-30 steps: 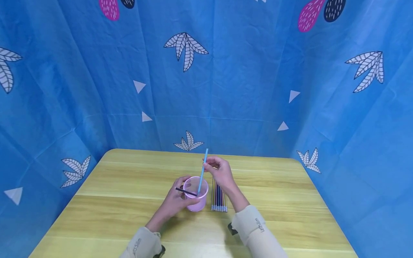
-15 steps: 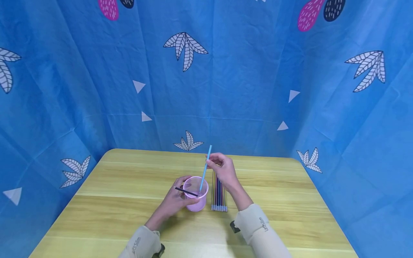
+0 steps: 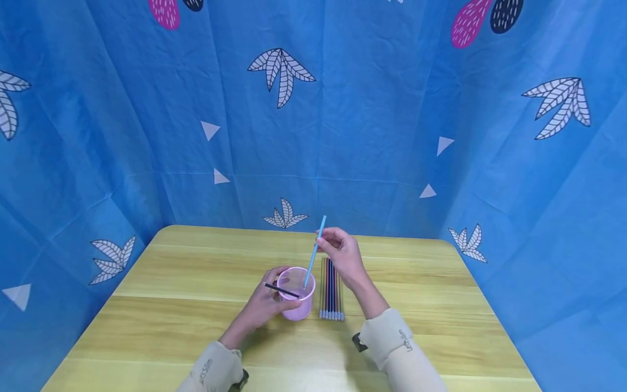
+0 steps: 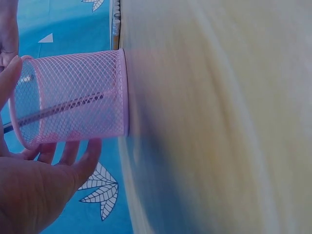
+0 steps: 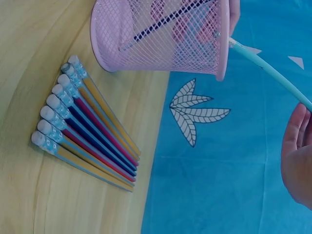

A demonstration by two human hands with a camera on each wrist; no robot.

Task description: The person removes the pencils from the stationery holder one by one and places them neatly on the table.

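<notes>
My left hand [image 3: 264, 300] grips a pink mesh pencil cup [image 4: 80, 97], which stands upright on the table. Inside it leans a dark pencil [image 3: 280, 289], its upper end past the rim on the left. Between thumb and fingers, my right hand [image 3: 342, 256] pinches a light blue pencil [image 3: 315, 251] above the cup, tilted to the right. Its lower end, with the eraser, is at the cup's mouth in the right wrist view. Just right of the cup lies a row of several pencils [image 5: 92, 124], eraser ends toward me.
A yellow wood-grain table [image 3: 196, 272] bears everything. Behind it and along both sides hangs a blue curtain [image 3: 372, 109] with leaf and triangle prints.
My right hand has moved up and to the right, drawing the light blue pencil's lower end upward in the cup. My left hand and the cup have stayed in place.
</notes>
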